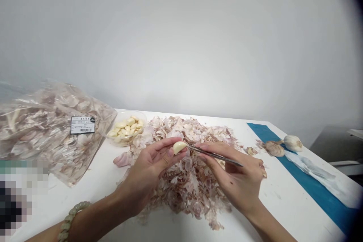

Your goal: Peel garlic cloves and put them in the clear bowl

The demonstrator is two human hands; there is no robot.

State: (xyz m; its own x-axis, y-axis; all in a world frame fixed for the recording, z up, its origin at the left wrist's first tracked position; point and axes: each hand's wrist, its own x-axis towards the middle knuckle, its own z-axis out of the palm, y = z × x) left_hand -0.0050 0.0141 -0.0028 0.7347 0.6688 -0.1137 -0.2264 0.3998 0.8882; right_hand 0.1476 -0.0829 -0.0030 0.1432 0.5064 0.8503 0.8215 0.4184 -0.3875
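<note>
Hands both partly closed: garlic clove [179, 147] pinched and steadied by left hand [147, 174], tweezers [215, 155] gripped by right hand [235, 174], tips brought against clove, above peel heap [184, 193].

Glossy steel tweezers [215, 155], papery garlic skins [193, 185]

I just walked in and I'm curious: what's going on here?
A person is working at a white table with bare hands. Their left hand holds a peeled garlic clove, and their right hand holds a slim metal tool with its tip at the clove. Below the hands lies a heap of garlic skins. To the left are a clear bowl of peeled cloves and a plastic bag of skins. Two garlic bulbs sit by a blue strip on the right.
</note>
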